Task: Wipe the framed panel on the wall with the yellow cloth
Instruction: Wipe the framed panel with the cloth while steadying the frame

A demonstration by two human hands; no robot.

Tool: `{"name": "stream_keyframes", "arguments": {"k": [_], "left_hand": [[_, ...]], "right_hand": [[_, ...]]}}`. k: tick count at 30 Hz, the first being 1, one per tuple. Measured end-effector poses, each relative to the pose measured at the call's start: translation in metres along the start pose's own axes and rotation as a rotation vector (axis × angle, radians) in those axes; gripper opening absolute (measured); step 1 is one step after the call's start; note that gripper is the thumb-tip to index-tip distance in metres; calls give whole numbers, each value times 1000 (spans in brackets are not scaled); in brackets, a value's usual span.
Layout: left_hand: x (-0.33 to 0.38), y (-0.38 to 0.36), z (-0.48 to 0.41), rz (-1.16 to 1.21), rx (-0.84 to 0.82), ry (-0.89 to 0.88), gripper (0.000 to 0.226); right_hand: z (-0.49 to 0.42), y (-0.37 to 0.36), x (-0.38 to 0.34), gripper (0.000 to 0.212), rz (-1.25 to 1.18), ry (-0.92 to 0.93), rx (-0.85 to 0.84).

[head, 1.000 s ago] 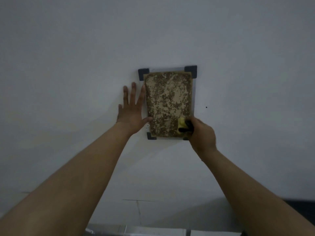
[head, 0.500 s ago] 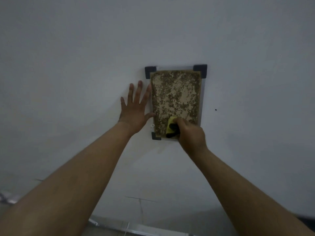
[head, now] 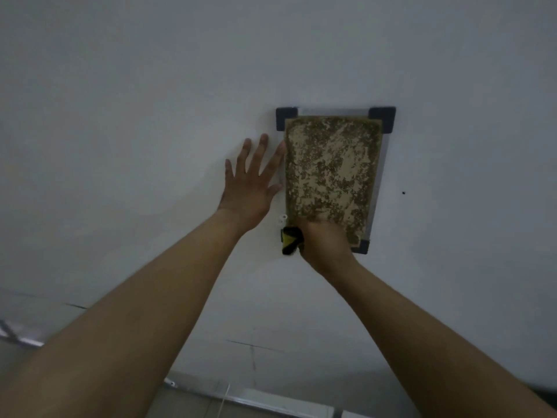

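Observation:
A framed panel [head: 331, 173] with a mottled brown face, a pale metal rim and dark corner caps hangs on the white wall. My right hand [head: 327, 244] presses against its bottom left corner, closed around a yellow cloth [head: 290, 239] with dark stripes that pokes out to the left of my fist. My left hand [head: 253, 185] lies flat on the wall just left of the panel, fingers spread, forefinger and thumb touching the frame's left edge. The bottom left corner cap is hidden behind the cloth and hand.
The white wall [head: 150, 116] fills most of the view. A small dark dot [head: 403, 193] marks it right of the panel. A metal strip [head: 256, 398] runs along the wall's foot, and thin cracks show low on the wall.
My right hand has slid the cloth leftward along the panel's bottom edge, from the right corner to the left corner. The left hand has stayed flat beside the frame.

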State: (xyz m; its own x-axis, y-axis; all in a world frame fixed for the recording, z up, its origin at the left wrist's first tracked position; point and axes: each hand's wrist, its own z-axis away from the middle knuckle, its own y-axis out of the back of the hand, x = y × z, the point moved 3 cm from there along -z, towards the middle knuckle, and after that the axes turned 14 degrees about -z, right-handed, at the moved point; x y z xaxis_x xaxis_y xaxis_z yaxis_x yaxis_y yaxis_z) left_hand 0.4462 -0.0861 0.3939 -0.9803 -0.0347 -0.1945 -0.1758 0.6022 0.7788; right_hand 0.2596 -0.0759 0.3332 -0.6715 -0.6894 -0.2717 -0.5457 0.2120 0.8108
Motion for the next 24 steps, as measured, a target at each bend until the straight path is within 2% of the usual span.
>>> {"name": "stream_keyframes", "arguments": {"k": [3,5,7,10,11,12,15,17,18,20,22,23,24], "left_hand": [[-7,-4,1,10,36,-26,78],[-8,-4,3,18,49,-32,78],[-8,-4,2,40,26,-28,80],[-4,-3,1,47,-8,-27,85],[-4,-2,1,46,-18,-29,85],[-5,-1,2,50,-23,-31,86],[-3,2,5,29,-23,-29,88],[-3,4,5,29,-27,-24,90],[-2,5,6,39,-34,-21,90],[0,7,6,65,-55,-19,91],[0,8,7,76,-68,-18,92],[0,9,7,72,-71,-17,92],[0,10,7,65,-73,-17,93]], "right_hand": [[-14,30,-12,26,-85,74,409],[-18,41,-11,23,-41,83,524],[-14,33,-7,27,-29,62,461],[5,-3,-3,30,3,-49,66],[10,-11,-2,29,15,-84,-15],[10,-13,-4,27,1,-88,-14],[4,6,-6,29,-43,-41,235],[3,17,-8,32,-46,-81,339],[3,17,-9,31,-30,-90,319],[2,-1,-12,23,9,-97,110],[3,-15,-13,12,-70,-207,-66],[4,-15,-14,10,-139,-248,-51],[3,-10,-15,11,-118,-212,26]]}}
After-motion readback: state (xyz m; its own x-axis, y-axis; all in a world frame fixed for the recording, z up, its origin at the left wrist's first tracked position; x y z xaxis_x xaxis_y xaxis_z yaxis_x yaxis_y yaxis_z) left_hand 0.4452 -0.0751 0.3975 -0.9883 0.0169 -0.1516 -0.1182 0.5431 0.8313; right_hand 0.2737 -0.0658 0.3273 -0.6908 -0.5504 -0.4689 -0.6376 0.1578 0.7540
